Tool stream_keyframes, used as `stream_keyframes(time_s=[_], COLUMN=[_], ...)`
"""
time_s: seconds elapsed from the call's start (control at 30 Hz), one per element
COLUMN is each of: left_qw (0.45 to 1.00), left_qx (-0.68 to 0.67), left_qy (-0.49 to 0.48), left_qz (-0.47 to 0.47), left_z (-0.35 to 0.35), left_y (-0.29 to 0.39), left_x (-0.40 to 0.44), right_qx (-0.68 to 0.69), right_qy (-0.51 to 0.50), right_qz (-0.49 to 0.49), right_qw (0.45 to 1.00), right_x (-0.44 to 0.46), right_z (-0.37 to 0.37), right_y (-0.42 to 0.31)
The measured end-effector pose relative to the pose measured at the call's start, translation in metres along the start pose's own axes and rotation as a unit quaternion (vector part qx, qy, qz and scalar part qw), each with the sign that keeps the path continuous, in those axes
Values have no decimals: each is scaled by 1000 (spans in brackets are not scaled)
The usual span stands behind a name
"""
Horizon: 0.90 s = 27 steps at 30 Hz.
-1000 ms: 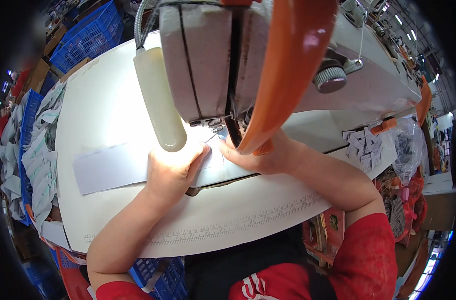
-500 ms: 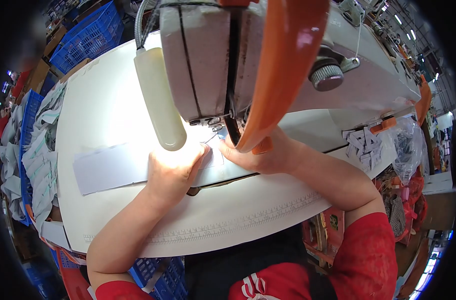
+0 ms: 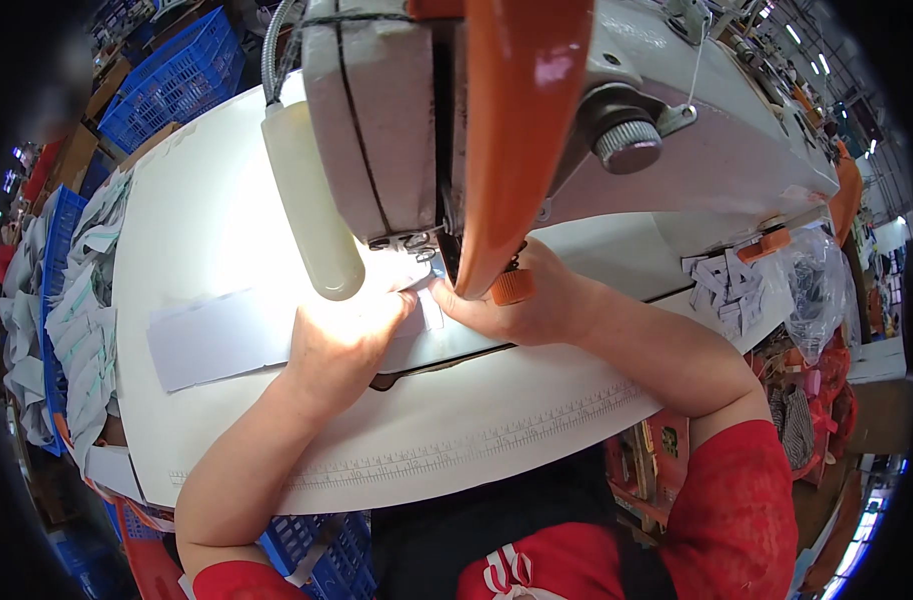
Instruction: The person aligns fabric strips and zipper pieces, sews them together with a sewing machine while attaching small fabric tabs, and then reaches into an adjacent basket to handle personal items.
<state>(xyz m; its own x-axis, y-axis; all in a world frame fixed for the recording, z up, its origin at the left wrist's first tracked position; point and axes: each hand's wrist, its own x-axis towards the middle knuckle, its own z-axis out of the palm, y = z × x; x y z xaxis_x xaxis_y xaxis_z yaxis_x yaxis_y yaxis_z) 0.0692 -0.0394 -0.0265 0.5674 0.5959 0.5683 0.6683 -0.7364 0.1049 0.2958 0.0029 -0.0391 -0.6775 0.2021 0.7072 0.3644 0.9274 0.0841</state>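
Lying between the hands (image 3: 342, 335) (image 3: 522, 300); a small white piece (image 3: 433, 314).

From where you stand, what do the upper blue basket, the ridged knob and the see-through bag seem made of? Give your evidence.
Upper blue basket: smooth, probably moulded plastic, given its open slatted walls. Ridged knob: likely metal, with a grey shine and fine grooves. See-through bag: apparently thin, glossy plastic film, judging by creases and highlights.
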Motion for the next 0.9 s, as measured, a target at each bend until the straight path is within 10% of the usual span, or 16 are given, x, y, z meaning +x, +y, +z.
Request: stream_keyframes(time_s=[0.9], left_qw=[997], left_qx=[-51], left_qy=[-8], left_qz=[56], left_z=[-5], left_y=[5], left_x=[1], right_qx=[31], right_qy=[18], right_qz=[28], right_qw=[999], right_x=[1], right_z=[2], right_y=[0])
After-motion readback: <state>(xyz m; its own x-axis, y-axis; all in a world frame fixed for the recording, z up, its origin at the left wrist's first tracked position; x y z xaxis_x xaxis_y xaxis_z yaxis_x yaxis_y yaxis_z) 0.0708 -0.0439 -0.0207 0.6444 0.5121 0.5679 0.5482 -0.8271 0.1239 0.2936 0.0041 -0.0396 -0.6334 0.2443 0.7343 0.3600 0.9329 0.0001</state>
